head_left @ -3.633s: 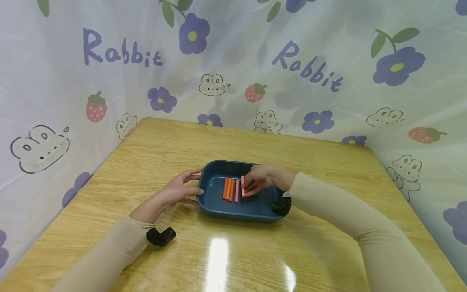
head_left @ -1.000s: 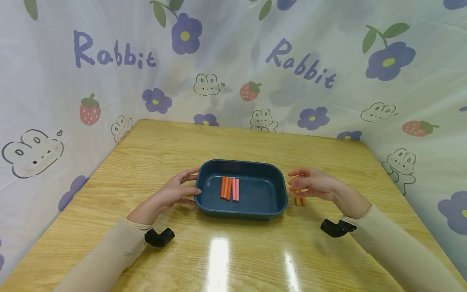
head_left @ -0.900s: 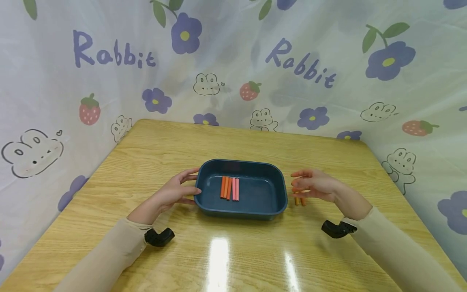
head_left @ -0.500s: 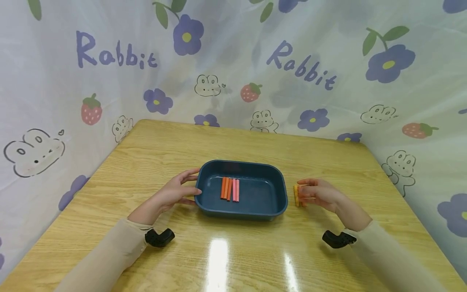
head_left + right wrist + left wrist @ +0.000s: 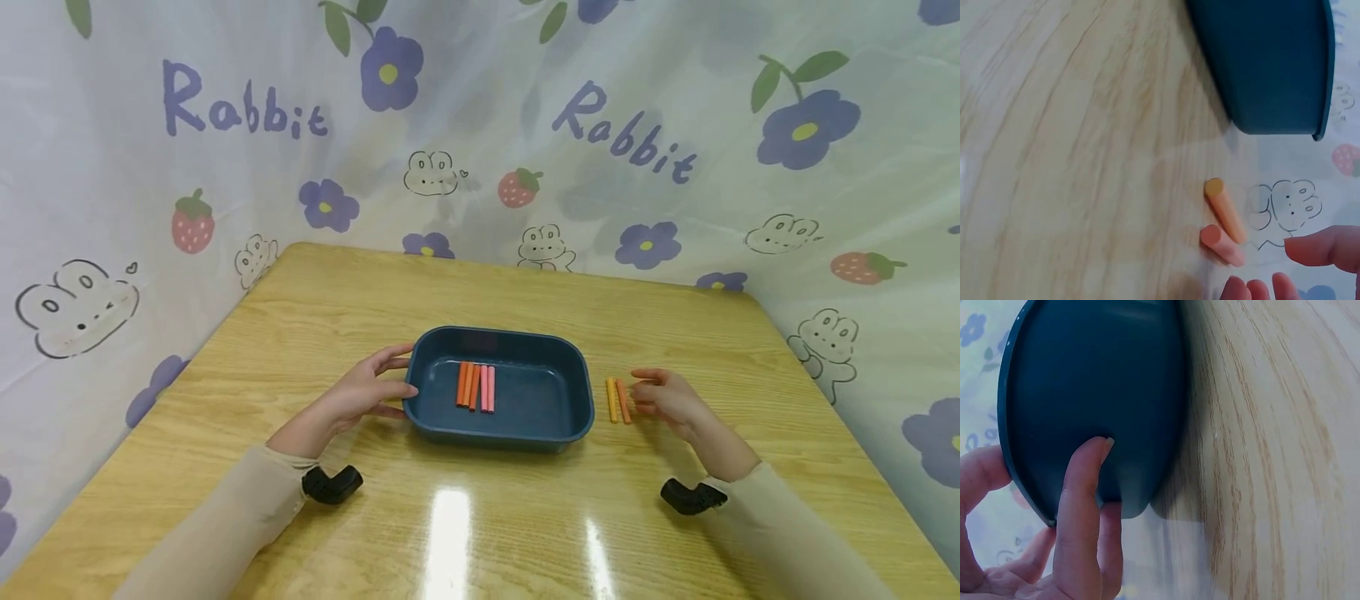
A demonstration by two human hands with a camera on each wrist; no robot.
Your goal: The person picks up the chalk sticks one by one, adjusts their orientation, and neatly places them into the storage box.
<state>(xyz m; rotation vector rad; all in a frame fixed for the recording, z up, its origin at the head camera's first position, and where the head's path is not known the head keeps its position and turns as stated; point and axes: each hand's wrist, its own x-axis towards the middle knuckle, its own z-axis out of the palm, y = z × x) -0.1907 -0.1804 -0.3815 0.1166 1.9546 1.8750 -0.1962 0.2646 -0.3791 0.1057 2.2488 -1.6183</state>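
A dark blue rectangular tray (image 5: 525,436) stands mid-table. Three orange chalk sticks (image 5: 468,387) and two pink chalk sticks (image 5: 487,390) lie side by side in its left half. My left hand (image 5: 358,393) grips the tray's left end, thumb over the rim and fingers against the outer wall, as the left wrist view also shows. Right of the tray, a yellow chalk stick (image 5: 612,400) and an orange-pink chalk stick (image 5: 623,400) lie close together on the table. My right hand (image 5: 675,404) is just right of this pair, holding nothing, its thumb and fingers apart.
The wooden table (image 5: 360,292) has a glare streak near its front. A white cloth (image 5: 480,117) with rabbits, flowers and strawberries hangs around the back and sides. Black wrist-worn devices (image 5: 332,484) sit below both wrists.
My right hand has left a pink chalk stick in the tray and moved right to the pair on the table. In the last half second it slid off them rightward. The left hand stayed put.
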